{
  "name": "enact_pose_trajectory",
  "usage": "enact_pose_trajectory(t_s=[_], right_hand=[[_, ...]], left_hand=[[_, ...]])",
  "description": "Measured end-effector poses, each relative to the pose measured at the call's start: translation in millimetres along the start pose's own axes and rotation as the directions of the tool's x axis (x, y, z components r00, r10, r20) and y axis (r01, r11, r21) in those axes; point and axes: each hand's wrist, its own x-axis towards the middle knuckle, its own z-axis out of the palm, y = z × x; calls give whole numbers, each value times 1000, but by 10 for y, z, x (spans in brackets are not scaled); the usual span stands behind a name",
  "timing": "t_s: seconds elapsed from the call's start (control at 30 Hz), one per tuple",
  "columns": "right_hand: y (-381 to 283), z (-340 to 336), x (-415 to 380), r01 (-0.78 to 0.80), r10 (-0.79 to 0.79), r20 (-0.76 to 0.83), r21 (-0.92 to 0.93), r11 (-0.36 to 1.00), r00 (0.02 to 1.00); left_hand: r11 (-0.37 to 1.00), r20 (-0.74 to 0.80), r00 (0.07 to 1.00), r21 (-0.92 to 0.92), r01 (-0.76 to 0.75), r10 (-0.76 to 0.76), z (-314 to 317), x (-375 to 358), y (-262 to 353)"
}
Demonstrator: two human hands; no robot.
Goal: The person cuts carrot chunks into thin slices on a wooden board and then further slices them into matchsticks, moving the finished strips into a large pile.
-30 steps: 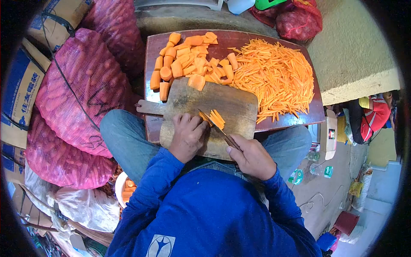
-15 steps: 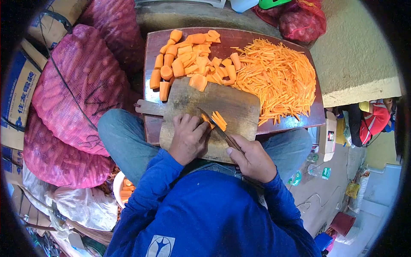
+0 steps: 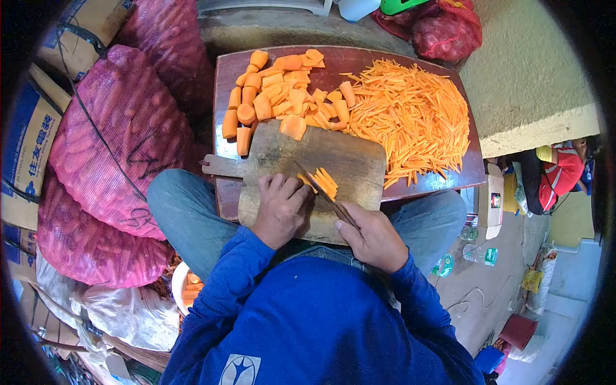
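My right hand is closed round the handle of a knife, its blade slanting up and left over the wooden cutting board. My left hand presses on the board left of the blade, fingers curled over a carrot piece that is mostly hidden. Just right of the blade lie freshly cut carrot sticks. Peeled carrot chunks sit at the board's far left, one flat piece resting on its edge. A large heap of carrot strips lies to the right.
The board rests partly on a dark red table. Pink mesh sacks stand on the left, beside a white bucket holding carrots. A red mesh bag lies at the back. Plastic bottles and a carton are on the right.
The knife has shifted slightly left toward my left hand, and more cut carrot sticks show right of the blade. My left hand stays nearly in place; the whole view has shifted a little.
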Motion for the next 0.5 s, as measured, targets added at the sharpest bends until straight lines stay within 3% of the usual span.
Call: enact_pose_trajectory(t_s=[0.07,0.17,0.23,0.27,0.33,0.47,0.5], right_hand=[[-31,-14,-36,28,-26,-50,44,999,998],[-142,-105,-74,-81,86,-62,85,993,994],[-139,-133,-85,-83,81,23,104,991,996],[-131,-112,-92,-86,84,16,102,991,996],[-119,-20,-83,-54,40,92,157,986,995],[-105,-5,-38,-104,84,136,144,984,987],[-31,-14,-42,-53,43,87,112,992,995]], left_hand=[[999,-14,1000,-22,28,-28,-3,-22,-12],[991,-50,997,-121,53,-60,8,-26,-48],[960,-172,962,-223,172,-212,-15,-2,-24],[959,-171,963,-228,166,-207,-23,8,-20],[868,-279,865,-407,286,-416,-45,18,-32],[819,-263,829,-460,343,-494,-64,33,-44],[820,-264,829,-461,341,-493,-61,34,-43]])
